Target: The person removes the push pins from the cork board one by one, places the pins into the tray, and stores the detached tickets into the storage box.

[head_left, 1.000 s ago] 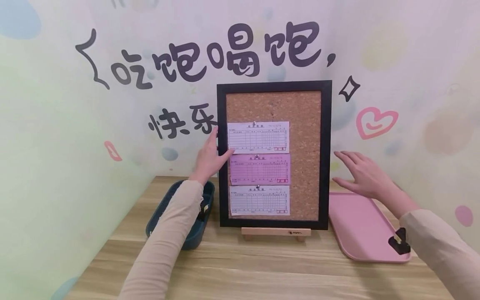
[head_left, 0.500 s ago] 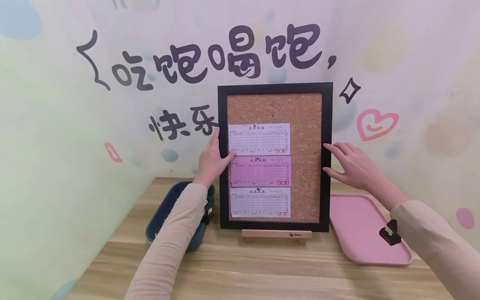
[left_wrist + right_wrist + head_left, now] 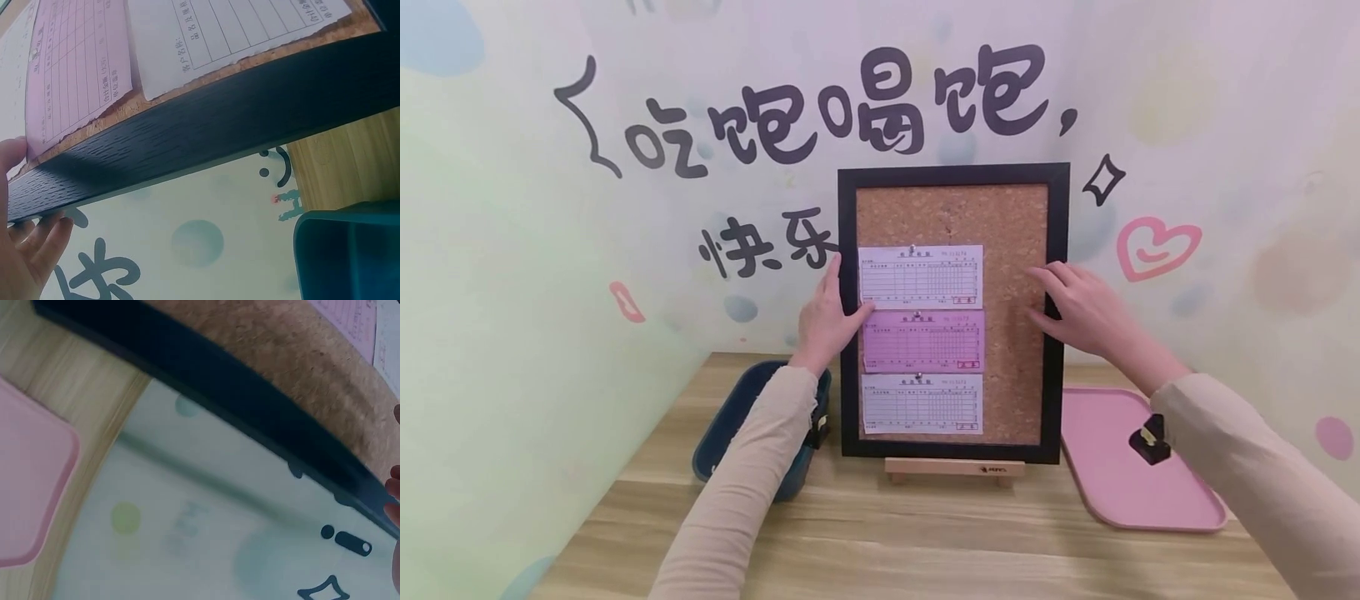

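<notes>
A black-framed cork board (image 3: 1015,225) stands upright on a small wooden easel (image 3: 955,468) in the head view. Pinned down its left half are three receipt slips: a white one (image 3: 921,279) on top, a pink one (image 3: 922,343) in the middle and a white one (image 3: 922,406) below. My left hand (image 3: 826,323) grips the frame's left side, thumb in front; its fingers (image 3: 55,240) go behind the edge in the left wrist view. My right hand (image 3: 1086,308) reaches across the frame's right side, its relaxed fingers over bare cork, holding nothing.
Left of the board sits a teal basket (image 3: 718,429), partly behind my left sleeve. To the right lies a pink tray (image 3: 1120,479) on the wooden table (image 3: 925,542), under my right forearm. A wall (image 3: 1210,125) with painted characters rises close behind.
My right hand has moved left, from beside the frame to across its right side and over the cork. The left hand keeps its grip on the left edge.
</notes>
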Demonstrator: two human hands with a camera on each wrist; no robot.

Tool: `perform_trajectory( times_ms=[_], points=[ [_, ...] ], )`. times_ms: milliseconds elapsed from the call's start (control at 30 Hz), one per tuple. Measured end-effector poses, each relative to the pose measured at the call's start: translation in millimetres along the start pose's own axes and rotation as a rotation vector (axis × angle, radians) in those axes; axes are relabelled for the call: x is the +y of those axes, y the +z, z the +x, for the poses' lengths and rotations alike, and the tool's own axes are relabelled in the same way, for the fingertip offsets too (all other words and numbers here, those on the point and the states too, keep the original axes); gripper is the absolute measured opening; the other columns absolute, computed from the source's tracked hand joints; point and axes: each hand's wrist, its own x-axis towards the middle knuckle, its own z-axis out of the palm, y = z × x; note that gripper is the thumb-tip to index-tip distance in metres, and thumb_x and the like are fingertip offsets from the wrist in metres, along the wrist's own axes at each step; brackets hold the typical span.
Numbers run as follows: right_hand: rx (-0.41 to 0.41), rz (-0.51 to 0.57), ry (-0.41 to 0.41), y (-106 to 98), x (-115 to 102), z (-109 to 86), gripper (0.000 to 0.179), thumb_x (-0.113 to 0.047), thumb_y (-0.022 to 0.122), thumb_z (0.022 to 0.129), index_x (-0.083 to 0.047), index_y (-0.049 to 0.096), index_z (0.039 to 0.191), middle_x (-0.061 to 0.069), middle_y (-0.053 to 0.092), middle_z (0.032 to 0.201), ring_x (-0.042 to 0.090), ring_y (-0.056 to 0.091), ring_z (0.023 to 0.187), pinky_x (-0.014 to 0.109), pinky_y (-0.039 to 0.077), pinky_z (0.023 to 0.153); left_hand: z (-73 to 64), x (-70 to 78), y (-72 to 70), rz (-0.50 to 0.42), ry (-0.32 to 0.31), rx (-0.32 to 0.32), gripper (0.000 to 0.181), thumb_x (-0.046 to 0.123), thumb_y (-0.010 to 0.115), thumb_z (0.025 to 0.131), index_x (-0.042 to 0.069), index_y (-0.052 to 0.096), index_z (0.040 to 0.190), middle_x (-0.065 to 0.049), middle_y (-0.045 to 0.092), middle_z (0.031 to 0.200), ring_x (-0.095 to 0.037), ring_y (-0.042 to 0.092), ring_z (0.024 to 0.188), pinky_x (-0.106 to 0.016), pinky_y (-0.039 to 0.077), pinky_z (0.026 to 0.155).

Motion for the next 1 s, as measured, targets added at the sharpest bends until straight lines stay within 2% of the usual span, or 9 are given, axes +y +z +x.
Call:
perform_trajectory(
  times_ms=[267,400,467,533,633,733,833,1000],
  points=[
    [-0.052,0.120,0.118,9,-25,34.9,0.053,-0.020,0.073,0.075,0.001,0.052,0.118,0.017,0.057,0.101,0.030,0.055,0.090,0.043,0.048,0.076,-1.5,0.6,0.1,0.016,-0.016,-0.015,0.086,0.036,0.066,0.080,0.010,0.015,0.145,-0.013,0.033,0.143,-0.030,0.057,0.076,-0.039,0.047,0.066],
    [-0.074,0.166,0.164,14,-36,52.4,0.052,-0.022,0.069,0.079,-0.001,0.049,0.123,0.016,0.057,0.103,0.029,0.054,0.092,0.042,0.046,0.076,-0.9,0.9,-0.3,0.003,-0.023,-0.027,0.086,0.036,0.066,0.081,0.010,0.014,0.145,-0.013,0.031,0.144,-0.030,0.058,0.084,-0.039,0.048,0.074],
    [-0.088,0.198,0.201,16,-40,60.1,0.052,-0.025,0.067,0.081,-0.002,0.048,0.124,0.015,0.056,0.107,0.028,0.053,0.095,0.042,0.046,0.078,0.0,0.9,-0.2,-0.003,-0.024,-0.030,0.087,0.035,0.066,0.081,0.011,0.014,0.145,-0.013,0.031,0.144,-0.030,0.058,0.083,-0.039,0.048,0.075],
    [-0.101,0.233,0.232,19,-44,67.1,0.052,-0.027,0.065,0.082,-0.004,0.048,0.125,0.013,0.055,0.106,0.025,0.052,0.093,0.041,0.046,0.076,1.1,0.7,0.2,-0.009,-0.022,-0.024,0.086,0.034,0.067,0.081,0.010,0.014,0.145,-0.013,0.032,0.144,-0.029,0.058,0.080,-0.039,0.048,0.075],
    [-0.111,0.277,0.262,25,-49,75.7,0.051,-0.027,0.065,0.083,-0.005,0.048,0.125,0.012,0.054,0.105,0.023,0.052,0.092,0.038,0.045,0.074,2.0,-0.3,0.6,-0.008,-0.020,-0.017,0.086,0.034,0.067,0.081,0.010,0.015,0.145,-0.014,0.032,0.144,-0.030,0.058,0.085,-0.040,0.047,0.080],
    [-0.113,0.295,0.276,30,-52,82.2,0.049,-0.026,0.064,0.083,-0.004,0.049,0.124,0.011,0.054,0.103,0.022,0.051,0.090,0.037,0.045,0.072,1.7,-0.6,1.4,-0.008,-0.016,-0.021,0.086,0.034,0.066,0.081,0.010,0.014,0.145,-0.014,0.031,0.144,-0.031,0.056,0.099,-0.041,0.044,0.089],
    [-0.108,0.298,0.290,34,-53,87.3,0.046,-0.024,0.063,0.084,-0.004,0.049,0.123,0.010,0.054,0.100,0.021,0.051,0.085,0.035,0.044,0.070,0.9,-0.5,2.6,-0.009,-0.015,-0.030,0.086,0.034,0.066,0.081,0.009,0.014,0.145,-0.013,0.031,0.145,-0.032,0.054,0.106,-0.041,0.042,0.092],
    [-0.090,0.333,0.315,39,-54,98.7,0.041,-0.022,0.063,0.084,-0.005,0.052,0.119,0.006,0.053,0.090,0.018,0.048,0.077,0.031,0.040,0.065,0.7,-1.3,2.4,-0.020,-0.006,-0.023,0.086,0.033,0.067,0.081,0.009,0.015,0.145,-0.013,0.030,0.145,-0.031,0.057,0.097,-0.041,0.045,0.088]
  ],
)
